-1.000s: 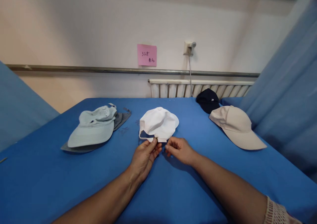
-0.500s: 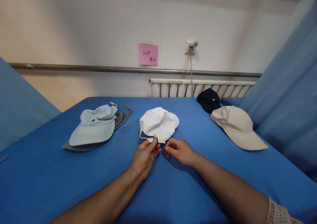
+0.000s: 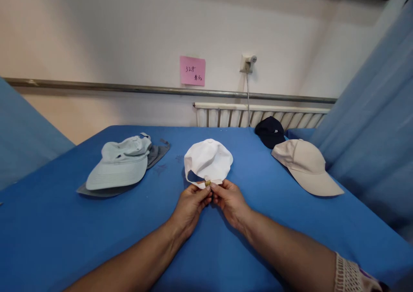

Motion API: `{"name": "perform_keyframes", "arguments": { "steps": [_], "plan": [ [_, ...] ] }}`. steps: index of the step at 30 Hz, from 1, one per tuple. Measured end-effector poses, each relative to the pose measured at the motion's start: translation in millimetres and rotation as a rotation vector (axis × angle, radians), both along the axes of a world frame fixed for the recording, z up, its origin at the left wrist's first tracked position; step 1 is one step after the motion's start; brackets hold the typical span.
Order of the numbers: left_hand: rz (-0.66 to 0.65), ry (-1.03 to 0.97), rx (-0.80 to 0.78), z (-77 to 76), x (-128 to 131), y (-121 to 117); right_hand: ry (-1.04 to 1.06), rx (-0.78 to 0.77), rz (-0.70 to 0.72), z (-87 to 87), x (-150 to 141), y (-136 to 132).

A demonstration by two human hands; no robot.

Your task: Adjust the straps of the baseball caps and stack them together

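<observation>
A white cap [image 3: 208, 160] lies in the middle of the blue table [image 3: 97, 232], its back opening turned toward me. Across that opening runs a thin white strap with a small brass buckle [image 3: 208, 182]. My left hand [image 3: 191, 204] pinches the strap just left of the buckle. My right hand [image 3: 229, 199] pinches it just right of the buckle. Both hands have their fingers closed and rest low on the table in front of the cap, fingertips almost touching.
A pale grey-green cap [image 3: 120, 166] lies on a darker grey cap [image 3: 155, 154] at the left. At the right sit a beige cap [image 3: 305, 165] and a navy cap [image 3: 270, 131]. Blue curtains [image 3: 371, 111] flank the table; a radiator [image 3: 258, 115] stands behind.
My right hand moved left and forward and took hold of the cap's back strap beside my left hand. The strap and buckle are lifted slightly, opening the gap at the cap's back.
</observation>
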State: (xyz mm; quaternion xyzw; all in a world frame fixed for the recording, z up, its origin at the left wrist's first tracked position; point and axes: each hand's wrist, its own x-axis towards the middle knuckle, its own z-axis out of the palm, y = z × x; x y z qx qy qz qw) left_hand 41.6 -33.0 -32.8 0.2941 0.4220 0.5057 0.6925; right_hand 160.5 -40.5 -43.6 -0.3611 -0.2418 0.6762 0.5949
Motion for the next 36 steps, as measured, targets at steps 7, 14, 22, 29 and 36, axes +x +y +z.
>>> {"name": "perform_keyframes", "arguments": {
  "steps": [7,14,22,29,36],
  "plan": [
    [-0.023,-0.021,-0.014,-3.6,-1,0,0.054,-0.008,0.018,-0.9,7,1],
    [-0.023,-0.024,-0.025,-3.6,-2,-1,0.069,-0.017,0.1,1.0,10,-1],
    [-0.055,-0.044,-0.012,-2.0,1,-2,0.047,-0.025,0.056,0.8,10,0],
    [-0.1,-0.044,-0.077,7.8,-9,2,0.181,-0.091,0.039,-0.2,19,8],
    [-0.353,0.139,-0.046,22.1,-47,28,0.305,-0.181,-0.096,2.7,67,40]
  ]
}}
